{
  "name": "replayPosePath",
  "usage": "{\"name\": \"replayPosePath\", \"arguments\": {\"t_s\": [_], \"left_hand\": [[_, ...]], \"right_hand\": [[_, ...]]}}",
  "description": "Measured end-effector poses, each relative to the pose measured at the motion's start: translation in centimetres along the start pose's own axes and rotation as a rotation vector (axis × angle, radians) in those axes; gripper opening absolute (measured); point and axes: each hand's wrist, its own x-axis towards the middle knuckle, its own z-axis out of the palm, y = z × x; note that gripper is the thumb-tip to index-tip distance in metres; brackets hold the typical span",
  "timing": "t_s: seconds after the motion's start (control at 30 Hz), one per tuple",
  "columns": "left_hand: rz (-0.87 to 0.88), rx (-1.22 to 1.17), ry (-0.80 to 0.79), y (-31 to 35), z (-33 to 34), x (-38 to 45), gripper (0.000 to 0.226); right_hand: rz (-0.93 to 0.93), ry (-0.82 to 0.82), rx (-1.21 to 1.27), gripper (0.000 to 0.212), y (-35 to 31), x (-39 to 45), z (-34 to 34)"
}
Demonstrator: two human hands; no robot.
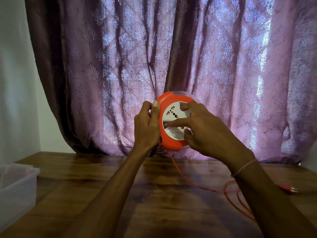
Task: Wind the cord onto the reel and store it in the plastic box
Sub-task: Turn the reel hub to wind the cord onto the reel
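Purple curtain hangs behind the table. Above it, the left hand clamps the reel by its rim while the right hand, fingers spread, presses its white hub (likely to turn it). Loose cord trails right; the plastic box waits near left.

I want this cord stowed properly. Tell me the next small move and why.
Probably turn the reel's white centre with the right hand while the left hand steadies the orange reel. The fingers already sit on that centre, and much cord lies loose on the table, with the plug still out.
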Motion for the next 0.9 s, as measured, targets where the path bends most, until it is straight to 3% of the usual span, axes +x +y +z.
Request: {"name": "replayPosePath", "arguments": {"t_s": [0.17,0.27,0.43,0.67,0.9], "left_hand": [[-0.019,-0.009,0.028,-0.1,-0.2,0.2,0.037],[0.006,-0.006,0.020,-0.1,-0.3,0.3,0.037],[0.019,-0.027,-0.004,0.0,-0.3,0.1,0.037],[0.006,-0.034,0.003,0.5,-0.2,0.2,0.037],[0.022,-0.033,-0.001,0.7,-0.1,0.0,0.036]], "right_hand": [[0.010,0.073,-0.120,0.051,-0.7,0.0,0.1],[0.000,0.140,-0.126,0.064,-0.6,-0.1,0.4],[0.068,0.174,-0.163,0.054,-0.3,-0.1,0.8],[0.274,0.441,0.086,0.068,-0.9,0.5,2.0],[0.415,0.431,0.274,0.068,-0.6,1.0,3.2]]}}
